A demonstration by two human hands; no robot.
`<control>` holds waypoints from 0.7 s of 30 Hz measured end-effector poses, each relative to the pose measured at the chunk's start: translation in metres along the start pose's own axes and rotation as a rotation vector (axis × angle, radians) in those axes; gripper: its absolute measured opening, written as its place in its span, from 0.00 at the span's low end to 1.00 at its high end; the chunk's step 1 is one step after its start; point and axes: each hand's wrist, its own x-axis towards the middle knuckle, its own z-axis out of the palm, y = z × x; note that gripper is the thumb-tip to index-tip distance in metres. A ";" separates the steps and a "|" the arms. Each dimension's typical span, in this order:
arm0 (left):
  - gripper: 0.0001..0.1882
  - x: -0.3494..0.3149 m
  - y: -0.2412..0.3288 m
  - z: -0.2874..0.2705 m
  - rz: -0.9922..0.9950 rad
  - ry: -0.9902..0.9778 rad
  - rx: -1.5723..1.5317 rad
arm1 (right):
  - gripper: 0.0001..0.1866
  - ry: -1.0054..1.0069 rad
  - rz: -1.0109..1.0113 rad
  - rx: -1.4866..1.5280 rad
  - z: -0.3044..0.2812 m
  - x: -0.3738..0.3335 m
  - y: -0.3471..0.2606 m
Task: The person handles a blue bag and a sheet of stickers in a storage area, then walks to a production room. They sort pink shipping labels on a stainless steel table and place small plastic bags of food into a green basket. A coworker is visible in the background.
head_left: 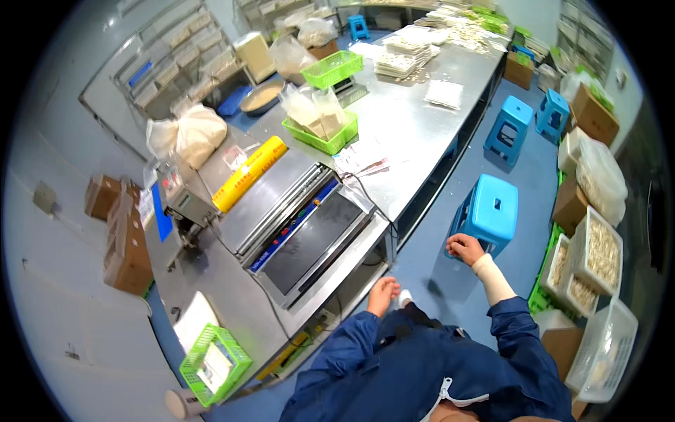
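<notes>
My right hand (465,247) reaches out to the near edge of a blue plastic stool (489,208), fingers curled at its rim; whether it grips the stool I cannot tell. My left hand (382,294) hangs low beside the steel table's front edge, fingers loosely bent, holding nothing that I can see. Both arms wear dark blue sleeves, and a pale cuff covers the right wrist. In front of me on the steel table (415,133) stands a film wrapping machine (302,232) with a yellow roll (249,173) on top.
Green baskets (322,133) (214,364) sit on the table, one holding bags. Stacked trays (399,62) lie further back. More blue stools (510,126) stand in the aisle. Clear bins of pale pieces (598,257) and cardboard boxes (594,116) line the right side.
</notes>
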 end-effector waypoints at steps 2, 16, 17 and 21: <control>0.11 0.051 0.001 0.008 0.051 -0.025 -0.091 | 0.08 -0.048 0.000 -0.041 -0.008 0.049 -0.016; 0.11 0.198 0.122 0.027 0.041 0.262 -0.208 | 0.27 -0.208 0.243 -0.062 0.016 0.410 -0.033; 0.11 0.209 0.122 0.028 0.032 0.298 -0.221 | 0.26 -0.239 0.307 -0.003 0.022 0.431 -0.031; 0.12 0.247 0.132 0.047 -0.028 0.477 -0.247 | 0.17 -0.361 0.423 -0.008 0.044 0.497 -0.022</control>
